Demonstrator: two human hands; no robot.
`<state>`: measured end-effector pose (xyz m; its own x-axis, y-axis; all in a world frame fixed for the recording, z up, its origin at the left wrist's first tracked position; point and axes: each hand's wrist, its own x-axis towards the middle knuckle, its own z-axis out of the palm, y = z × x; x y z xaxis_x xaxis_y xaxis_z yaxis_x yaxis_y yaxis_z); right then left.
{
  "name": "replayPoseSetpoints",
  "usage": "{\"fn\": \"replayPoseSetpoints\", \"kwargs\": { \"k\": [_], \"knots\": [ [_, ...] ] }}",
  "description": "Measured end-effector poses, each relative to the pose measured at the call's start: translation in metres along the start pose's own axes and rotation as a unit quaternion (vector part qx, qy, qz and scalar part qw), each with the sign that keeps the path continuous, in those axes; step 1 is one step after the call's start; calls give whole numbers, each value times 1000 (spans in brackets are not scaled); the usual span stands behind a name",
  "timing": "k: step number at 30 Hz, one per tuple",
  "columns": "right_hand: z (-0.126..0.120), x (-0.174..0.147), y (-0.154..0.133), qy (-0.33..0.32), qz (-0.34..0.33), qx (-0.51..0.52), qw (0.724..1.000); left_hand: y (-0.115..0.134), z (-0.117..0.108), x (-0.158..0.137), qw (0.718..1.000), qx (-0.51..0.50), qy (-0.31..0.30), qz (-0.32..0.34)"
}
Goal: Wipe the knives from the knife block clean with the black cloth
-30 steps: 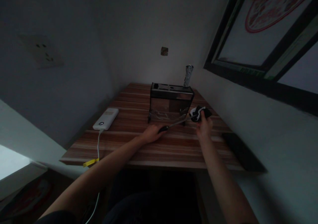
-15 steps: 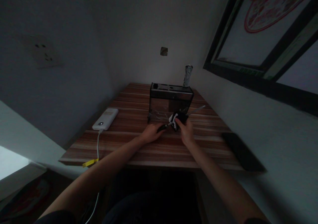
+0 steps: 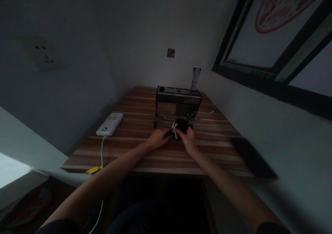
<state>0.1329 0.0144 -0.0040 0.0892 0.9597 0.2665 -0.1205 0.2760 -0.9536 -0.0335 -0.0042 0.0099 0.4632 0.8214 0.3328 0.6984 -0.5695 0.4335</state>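
Observation:
My left hand (image 3: 158,138) is closed around the dark handle (image 3: 169,134) of a slim tool, whose far end is hidden at the black item. My right hand (image 3: 188,139) pinches a small black pouch-like item (image 3: 182,124) with a white strip or cord (image 3: 175,127) on its left side. Both hands are close together, low over the table. Just behind them stands a dark-framed rack (image 3: 178,98) with slots in its top and a see-through front. A thin pale strip (image 3: 204,116) reaches out to the right beyond the black item.
On the wood-grain table (image 3: 135,106), a white power bank (image 3: 110,124) lies at left, its white cable (image 3: 102,151) running over the front edge past a yellow tag (image 3: 93,170). A dark flat object (image 3: 252,158) lies at right. A silvery upright piece (image 3: 195,78) rises behind the rack.
My right hand has moved slightly left and brought the black item closer to my left hand. The metal shaft visible before by the dark handle is now hidden. My left hand has barely moved.

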Motion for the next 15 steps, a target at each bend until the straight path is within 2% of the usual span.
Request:
{"fn": "replayPoseSetpoints", "kwargs": {
  "k": [10,15],
  "knots": [
    [-2,3,-11,11,6,20,1000,2,-1,0,999,-34,15,-3],
    [-6,7,-12,17,-26,22,999,3,-2,2,999,-32,25,5]
  ]
}}
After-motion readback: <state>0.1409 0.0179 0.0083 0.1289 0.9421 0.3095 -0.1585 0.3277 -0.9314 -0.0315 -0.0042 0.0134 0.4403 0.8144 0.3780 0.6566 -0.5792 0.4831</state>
